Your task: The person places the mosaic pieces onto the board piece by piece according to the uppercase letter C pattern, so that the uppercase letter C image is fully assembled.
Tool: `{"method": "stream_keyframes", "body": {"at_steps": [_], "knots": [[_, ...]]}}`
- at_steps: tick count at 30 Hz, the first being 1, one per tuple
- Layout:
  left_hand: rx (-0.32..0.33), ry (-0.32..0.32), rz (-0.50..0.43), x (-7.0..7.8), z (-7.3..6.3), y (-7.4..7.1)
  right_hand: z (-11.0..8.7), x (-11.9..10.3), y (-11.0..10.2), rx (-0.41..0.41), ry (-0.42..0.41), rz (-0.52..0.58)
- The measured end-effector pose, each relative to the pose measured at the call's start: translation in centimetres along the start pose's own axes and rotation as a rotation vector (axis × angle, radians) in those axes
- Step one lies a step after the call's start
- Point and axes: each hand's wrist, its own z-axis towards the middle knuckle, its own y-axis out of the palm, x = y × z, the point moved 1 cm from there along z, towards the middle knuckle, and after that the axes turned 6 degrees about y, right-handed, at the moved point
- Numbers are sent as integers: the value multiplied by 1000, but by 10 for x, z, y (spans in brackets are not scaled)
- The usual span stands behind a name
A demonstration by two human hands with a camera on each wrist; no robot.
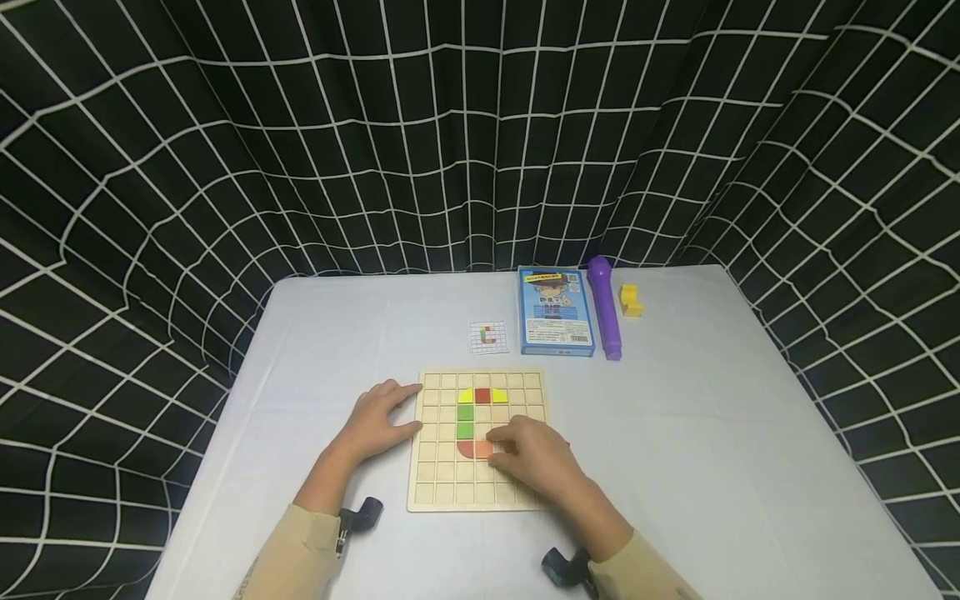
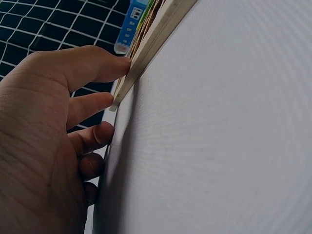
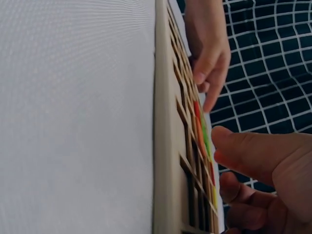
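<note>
A wooden grid board (image 1: 446,493) lies on the table. Colored tiles sit in its cells: yellow corner tiles flank a red square (image 1: 482,396), two green squares (image 1: 465,422) run below the left one, then a red rounded tile (image 1: 466,450) and an orange tile (image 1: 483,449). My right hand (image 1: 536,454) hovers over the board's lower right, thumb and index fingertips apart beside the orange tile. No tile shows between them in the right wrist view. With extended thumb and index finger, my left hand (image 1: 372,423) touches the board's left edge (image 2: 146,46).
Behind the board lies a small pattern card (image 1: 488,337) with a similar tile figure. Right of it are a blue box (image 1: 555,312), a purple microphone-shaped stick (image 1: 606,308) and a yellow block (image 1: 630,301). A red bit (image 1: 567,446) peeks out past my right hand.
</note>
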Motion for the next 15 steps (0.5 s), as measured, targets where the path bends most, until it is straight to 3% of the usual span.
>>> {"method": "stream_keyframes", "body": {"at_steps": [15], "knots": [[0, 10, 1, 0, 0, -1, -13, 18, -26, 27, 87, 79]]}}
